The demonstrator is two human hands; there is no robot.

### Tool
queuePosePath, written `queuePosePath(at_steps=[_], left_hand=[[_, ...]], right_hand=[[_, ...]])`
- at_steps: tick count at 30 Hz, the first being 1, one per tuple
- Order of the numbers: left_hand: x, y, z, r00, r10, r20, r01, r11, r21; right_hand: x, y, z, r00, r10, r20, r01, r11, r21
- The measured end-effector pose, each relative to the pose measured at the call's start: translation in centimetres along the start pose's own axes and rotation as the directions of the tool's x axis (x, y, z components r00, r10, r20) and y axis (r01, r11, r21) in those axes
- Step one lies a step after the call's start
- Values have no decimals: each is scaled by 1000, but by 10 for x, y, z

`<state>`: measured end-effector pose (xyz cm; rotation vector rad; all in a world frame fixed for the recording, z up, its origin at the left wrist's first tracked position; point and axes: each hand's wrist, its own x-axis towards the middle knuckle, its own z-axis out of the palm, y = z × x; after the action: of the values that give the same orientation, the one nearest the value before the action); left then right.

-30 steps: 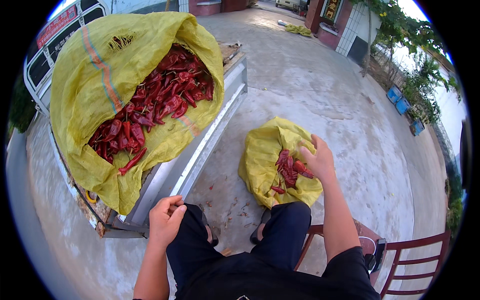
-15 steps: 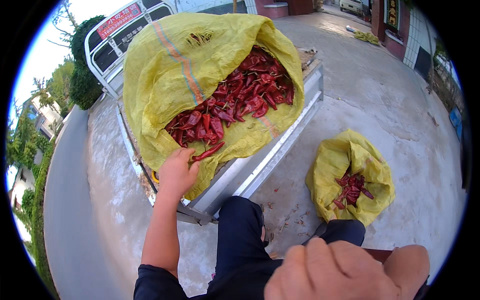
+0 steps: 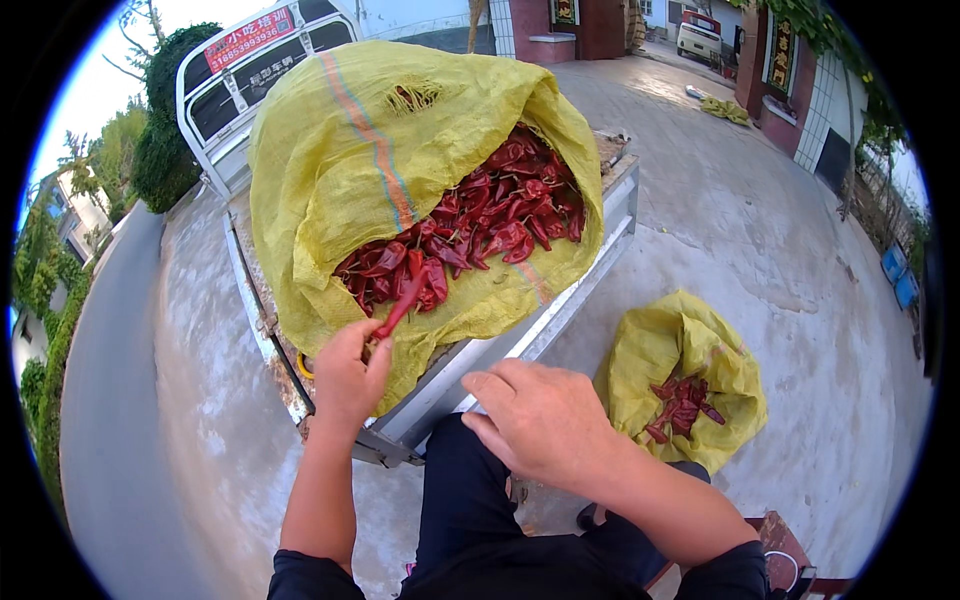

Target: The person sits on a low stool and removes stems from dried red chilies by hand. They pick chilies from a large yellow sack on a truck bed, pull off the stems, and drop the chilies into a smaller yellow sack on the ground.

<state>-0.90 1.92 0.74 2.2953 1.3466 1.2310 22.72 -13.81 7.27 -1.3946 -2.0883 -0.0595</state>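
A big yellow woven sack (image 3: 350, 170) lies open on a small truck bed (image 3: 560, 320), full of dried red chilies (image 3: 480, 225). My left hand (image 3: 350, 370) sits at the sack's lower lip, pinching the stem end of one long red chili (image 3: 405, 300) that points up toward the pile. My right hand (image 3: 535, 420) hovers above my knee with fingers loosely curled and nothing in it. A smaller yellow sack (image 3: 685, 385) rests on the ground at the right, holding a few red chilies (image 3: 680, 405).
The truck cab (image 3: 250, 60) stands behind the big sack. Concrete pavement (image 3: 760, 240) spreads right toward brick buildings (image 3: 790, 70). A road (image 3: 110, 400) and hedges run along the left. A red chair frame (image 3: 785, 550) shows at the bottom right.
My left hand has taken hold of one chili at the big sack's lip. My right hand has risen from the lower edge to above my knee. The view has shifted slightly left.
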Motion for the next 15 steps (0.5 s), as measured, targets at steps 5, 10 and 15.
queuePosePath(at_steps=[5,10,15], left_hand=[[-43,55,6,878,373,301,-351,928,-127],[-53,66,10,818,359,448,-266,929,-258],[-45,63,12,646,476,597,-450,869,-207]], right_hand=[[2,27,47,951,-142,-276,99,982,-162],[-35,54,67,979,-33,201,26,999,40],[-43,54,57,949,-43,312,39,999,20]])
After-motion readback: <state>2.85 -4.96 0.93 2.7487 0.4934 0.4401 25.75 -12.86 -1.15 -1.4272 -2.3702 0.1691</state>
